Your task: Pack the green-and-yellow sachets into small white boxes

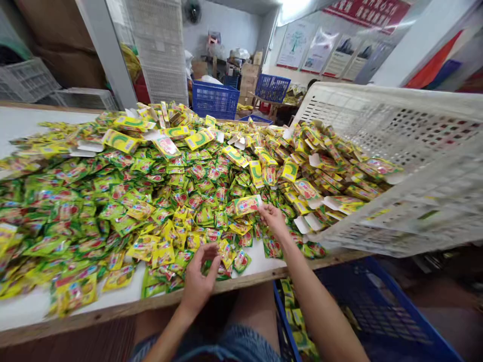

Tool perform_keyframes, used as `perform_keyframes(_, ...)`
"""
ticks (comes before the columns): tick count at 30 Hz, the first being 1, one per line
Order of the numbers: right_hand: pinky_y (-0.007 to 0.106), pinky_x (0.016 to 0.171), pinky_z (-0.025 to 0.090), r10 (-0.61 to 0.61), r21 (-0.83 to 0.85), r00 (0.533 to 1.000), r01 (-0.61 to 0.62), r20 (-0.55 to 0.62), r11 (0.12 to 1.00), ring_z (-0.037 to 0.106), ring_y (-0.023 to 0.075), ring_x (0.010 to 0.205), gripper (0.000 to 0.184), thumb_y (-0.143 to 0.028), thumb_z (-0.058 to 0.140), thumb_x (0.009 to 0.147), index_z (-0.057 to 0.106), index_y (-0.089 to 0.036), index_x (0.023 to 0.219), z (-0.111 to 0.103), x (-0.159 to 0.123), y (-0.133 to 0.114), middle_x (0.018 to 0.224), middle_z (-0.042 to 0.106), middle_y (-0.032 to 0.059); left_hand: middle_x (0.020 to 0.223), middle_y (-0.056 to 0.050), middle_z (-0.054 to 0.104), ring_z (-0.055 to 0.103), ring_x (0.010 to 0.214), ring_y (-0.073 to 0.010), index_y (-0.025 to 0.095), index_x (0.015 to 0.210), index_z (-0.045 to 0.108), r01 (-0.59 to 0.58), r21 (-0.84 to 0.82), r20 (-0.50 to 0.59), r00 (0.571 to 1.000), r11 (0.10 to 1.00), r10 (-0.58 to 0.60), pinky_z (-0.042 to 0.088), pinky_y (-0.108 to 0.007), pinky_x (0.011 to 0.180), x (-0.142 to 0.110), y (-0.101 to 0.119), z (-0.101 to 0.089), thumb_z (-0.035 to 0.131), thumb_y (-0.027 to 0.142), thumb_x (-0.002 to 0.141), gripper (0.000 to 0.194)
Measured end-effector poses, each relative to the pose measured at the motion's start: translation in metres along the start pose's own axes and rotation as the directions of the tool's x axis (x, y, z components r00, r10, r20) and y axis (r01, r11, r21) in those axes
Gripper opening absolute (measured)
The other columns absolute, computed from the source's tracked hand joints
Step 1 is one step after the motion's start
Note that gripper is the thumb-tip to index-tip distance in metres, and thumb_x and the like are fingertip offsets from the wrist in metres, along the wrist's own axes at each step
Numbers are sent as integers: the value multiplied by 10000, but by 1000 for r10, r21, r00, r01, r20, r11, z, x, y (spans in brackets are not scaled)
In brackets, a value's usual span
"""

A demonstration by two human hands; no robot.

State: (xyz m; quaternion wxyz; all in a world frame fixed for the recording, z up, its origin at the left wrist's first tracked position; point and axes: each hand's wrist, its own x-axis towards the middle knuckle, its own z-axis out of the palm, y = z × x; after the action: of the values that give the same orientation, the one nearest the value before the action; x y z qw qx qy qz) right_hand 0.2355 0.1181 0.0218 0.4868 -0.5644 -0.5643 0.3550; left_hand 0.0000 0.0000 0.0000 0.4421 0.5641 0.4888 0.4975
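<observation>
Packets [71,208] and small boxes [119,141] are lying heaped across a long table [22,312], plastic crates [216,103] are standing around it, and posters [294,44] are hanging behind, all suggesting a packing workshop.

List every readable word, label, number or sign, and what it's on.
None reads reliably:
Red wall banner: large pale characters, two lines, too blurred to quote.
Wall posters: text too small and blurred.
Carton in the right hand: colourful print, too blurred.
Sachets heaped on the table: print too small.
Other yellow cartons: print too small.
</observation>
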Motion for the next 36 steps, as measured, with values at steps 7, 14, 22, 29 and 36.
perform_keyframes(7,212,515,332,-204,-231,961,245,187,942,433,111,531,112,-291,482,860,503,-203,795,1,-58,-65,610,476,-28,1276,-128,496,517,1140,-250,209,1293,360,-103,-221,-117,990,970,79,421,-377,953,2,1,-2,590,322,800,555)
perform_keyframes(14,274,723,432,-325,-317,898,413,296,854,561,164,799,214,-206,407,911,508,-205,1100,28,-107,-68,865,608,45,826,-57,705,651,754,-210,146,922,629,144,-104,-44,988,984,-149,512,-292,701,0,-9,-3,679,353,712,300)
perform_keyframes(22,380,820,436,-169,-599,945,310,280,739,528,258,950,346,-312,663,743,556,-173,1040,70,-110,-32,977,589,98,860,-53,701,646,785,-198,156,924,610,102,-134,-310,941,986,-140,502,-283,732,2,-9,-5,683,377,698,325)
perform_keyframes(29,273,697,442,-94,-396,991,126,100,910,586,178,771,149,-225,486,848,575,-196,965,45,-109,-23,867,642,43,879,-66,696,638,823,-211,147,913,611,107,-141,-367,918,984,-152,491,-306,765,3,-12,-8,668,396,707,328)
perform_keyframes(36,207,493,384,90,8,986,-90,-138,996,460,114,563,288,-426,645,706,509,-172,708,-25,-88,2,630,496,-27,835,-48,676,615,776,-193,145,891,606,114,-84,-338,931,990,-136,471,-297,753,4,-18,-9,678,386,701,314)
